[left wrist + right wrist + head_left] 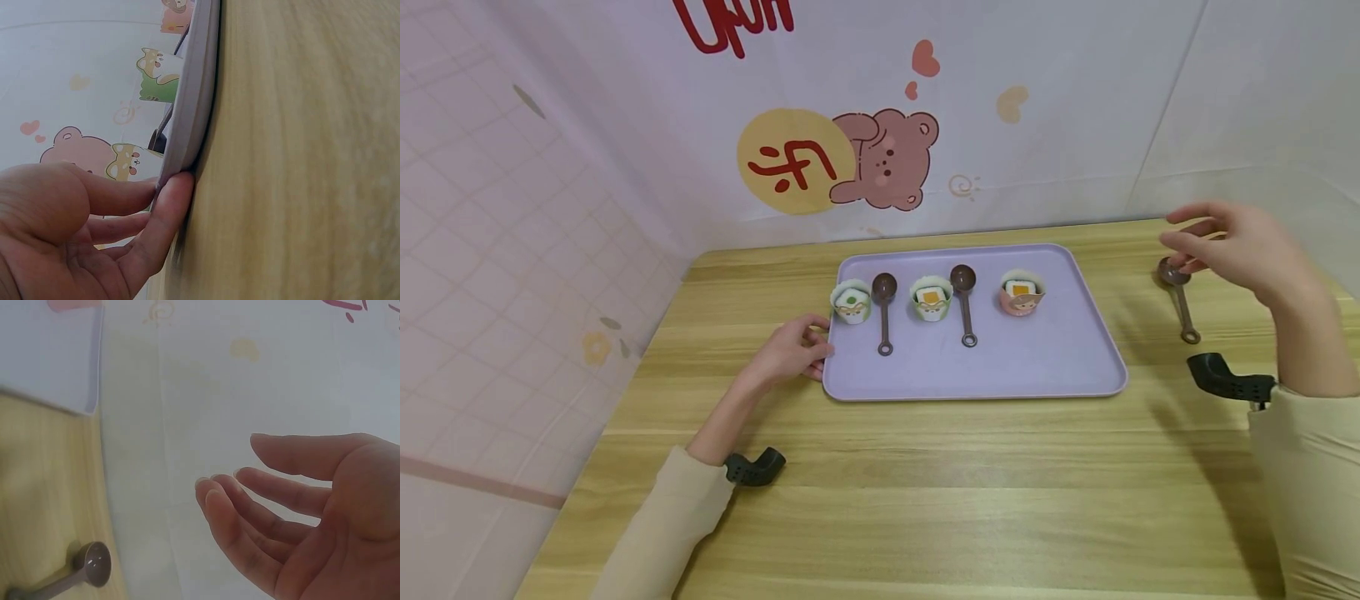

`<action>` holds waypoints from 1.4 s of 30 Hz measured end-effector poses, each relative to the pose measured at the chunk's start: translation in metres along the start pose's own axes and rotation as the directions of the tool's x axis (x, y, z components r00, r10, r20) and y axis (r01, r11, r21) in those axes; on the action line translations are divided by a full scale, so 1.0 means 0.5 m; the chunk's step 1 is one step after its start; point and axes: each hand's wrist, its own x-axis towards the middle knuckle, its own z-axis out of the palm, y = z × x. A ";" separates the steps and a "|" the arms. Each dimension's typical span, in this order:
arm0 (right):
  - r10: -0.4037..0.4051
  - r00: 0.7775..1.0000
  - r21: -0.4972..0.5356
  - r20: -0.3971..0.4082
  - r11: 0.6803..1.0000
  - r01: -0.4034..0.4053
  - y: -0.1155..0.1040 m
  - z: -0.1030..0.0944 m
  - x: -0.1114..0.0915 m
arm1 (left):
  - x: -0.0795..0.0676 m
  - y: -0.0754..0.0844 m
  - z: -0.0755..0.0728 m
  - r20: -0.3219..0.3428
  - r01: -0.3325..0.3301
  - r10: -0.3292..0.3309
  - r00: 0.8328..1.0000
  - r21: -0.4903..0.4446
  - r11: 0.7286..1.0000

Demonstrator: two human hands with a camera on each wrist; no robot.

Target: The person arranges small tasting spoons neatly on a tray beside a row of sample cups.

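Observation:
A lilac tray (977,371) lies on the table, and my left hand (793,348) pinches its left rim, thumb on the edge and a finger low on its outer side. On it stand three paper cups with small square cakes: a green one (852,303) by the left rim, another green one (932,300) in the middle, a pink one (1021,295) farther right. Two brown measuring spoons (885,312) (966,304) lie between the cups. Right of the tray, my right hand (1251,250) hovers with loosely bent fingers, holding nothing, above a third brown measuring spoon (95,565).
The wooden table (940,492) runs back to a white printed wall cloth (1045,167) with a bear figure. Another pale patterned wall (512,275) borders the table's left side. Black wrist mounts (756,467) (1228,380) stick out from both sleeves.

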 end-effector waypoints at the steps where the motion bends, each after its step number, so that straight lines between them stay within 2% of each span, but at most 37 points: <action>1: 0.000 1.000 0.007 0.003 1.000 0.000 0.005 -0.002 0.000 | 0.000 0.000 0.000 0.000 0.000 0.000 1.000 0.000 1.000; 11: 0.042 0.999 0.020 0.007 0.999 -0.042 0.057 -0.016 0.003 | -0.002 0.001 0.000 0.001 0.005 -0.005 1.000 0.001 1.000; 29: 0.098 0.994 0.160 0.048 0.982 -0.105 0.115 -0.021 0.004 | -0.002 0.000 0.000 0.005 -0.005 0.005 1.000 -0.001 1.000; 39: 0.157 0.982 0.142 0.103 0.975 -0.171 0.151 -0.022 0.004 | 0.002 -0.002 0.001 0.003 -0.005 0.005 1.000 -0.002 1.000; 42: 0.174 0.977 0.105 0.126 0.977 -0.187 0.156 -0.022 0.003 | 0.002 -0.002 0.001 0.004 -0.004 0.004 1.000 -0.003 1.000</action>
